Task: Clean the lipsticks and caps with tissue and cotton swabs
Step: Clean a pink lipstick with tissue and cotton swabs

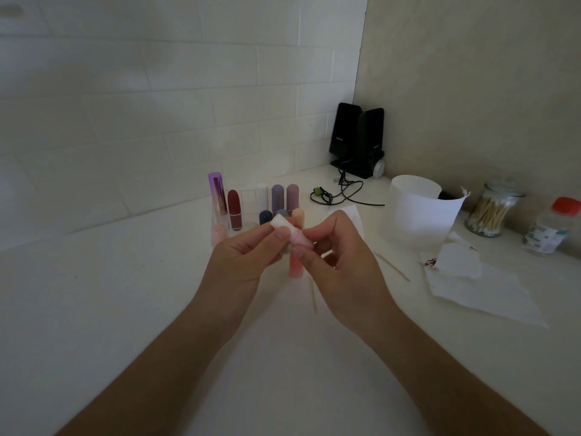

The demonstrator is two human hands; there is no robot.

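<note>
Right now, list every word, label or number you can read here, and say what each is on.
Nothing can be quoted; no text here is legible.
Left speaker: small pale logo, too blurred to read.
Right speaker: small pale logo, too blurred to read.
Bottle: green print on its label, too blurred to read.
Lipsticks and jar: no text visible.

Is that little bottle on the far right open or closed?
Closed: the bottle stands upright with its red cap seated on top.
</note>
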